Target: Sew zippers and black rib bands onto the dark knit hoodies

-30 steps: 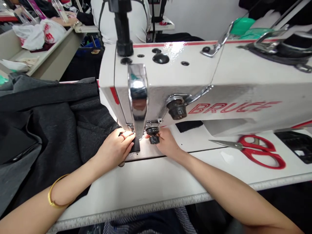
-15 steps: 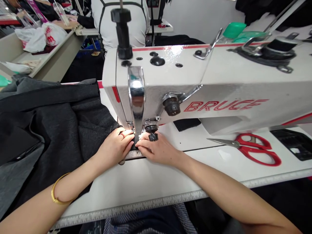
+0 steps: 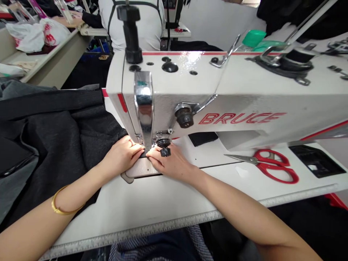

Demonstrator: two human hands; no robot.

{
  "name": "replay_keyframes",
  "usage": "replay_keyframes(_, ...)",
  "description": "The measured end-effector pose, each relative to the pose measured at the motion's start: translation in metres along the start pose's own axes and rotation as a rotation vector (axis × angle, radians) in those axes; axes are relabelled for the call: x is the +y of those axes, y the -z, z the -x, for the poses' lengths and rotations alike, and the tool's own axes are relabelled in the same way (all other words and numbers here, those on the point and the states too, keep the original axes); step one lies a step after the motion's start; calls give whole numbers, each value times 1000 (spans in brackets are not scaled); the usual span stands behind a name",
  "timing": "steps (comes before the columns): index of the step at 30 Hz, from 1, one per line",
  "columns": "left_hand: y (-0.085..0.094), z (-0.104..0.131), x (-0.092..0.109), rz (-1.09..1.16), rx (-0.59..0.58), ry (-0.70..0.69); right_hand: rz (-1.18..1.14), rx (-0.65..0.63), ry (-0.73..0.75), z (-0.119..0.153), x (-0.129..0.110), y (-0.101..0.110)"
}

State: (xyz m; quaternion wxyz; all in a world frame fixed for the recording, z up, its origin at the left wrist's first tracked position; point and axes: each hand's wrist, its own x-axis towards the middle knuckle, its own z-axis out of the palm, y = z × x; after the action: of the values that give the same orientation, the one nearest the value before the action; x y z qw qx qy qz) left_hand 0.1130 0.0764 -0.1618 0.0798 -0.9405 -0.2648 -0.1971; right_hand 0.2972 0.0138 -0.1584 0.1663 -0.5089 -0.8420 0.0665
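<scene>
Under the head of a white sewing machine (image 3: 239,105), both hands are at the needle area, on either side of the presser foot. My left hand (image 3: 119,154) has its fingers closed and pressed on the edge of a dark fabric piece (image 3: 143,153). From the other side my right hand (image 3: 172,163) pinches the same piece with thumb and fingers; the machine's thread tension knob partly covers this hand. A large dark grey garment (image 3: 62,141) lies bunched to the left, against my left hand and forearm. The machine hides the needle tip and part of the fingertips.
Red-handled scissors (image 3: 274,165) lie on the machine table (image 3: 163,203), right of my right forearm. A small black cloth scrap (image 3: 202,138) rests under the machine arm. A measuring tape (image 3: 152,230) runs along the front edge. Ahead sits another person in a white top (image 3: 136,30).
The dark fabric between my hands has moved away from me under the foot, so less of it shows and more metal plate is bare. The whole view has shifted slightly.
</scene>
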Motion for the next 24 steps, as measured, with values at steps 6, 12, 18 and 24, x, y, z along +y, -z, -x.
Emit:
replay_keyframes(6, 2, -16, -8, -20, -60, -6, -21, 13, -63, -3, 5, 3)
replay_keyframes(12, 3, -25, -12, 48, -49, 36, -219, 190, -140, 2, 16, -3)
replay_keyframes(18, -2, -23, -15, 21, 8, 52, -411, 233, -239, 0, 20, -7)
replay_keyframes(24, -9, -12, -11, -49, -45, 30, -376, 237, -211, 0, 22, -6)
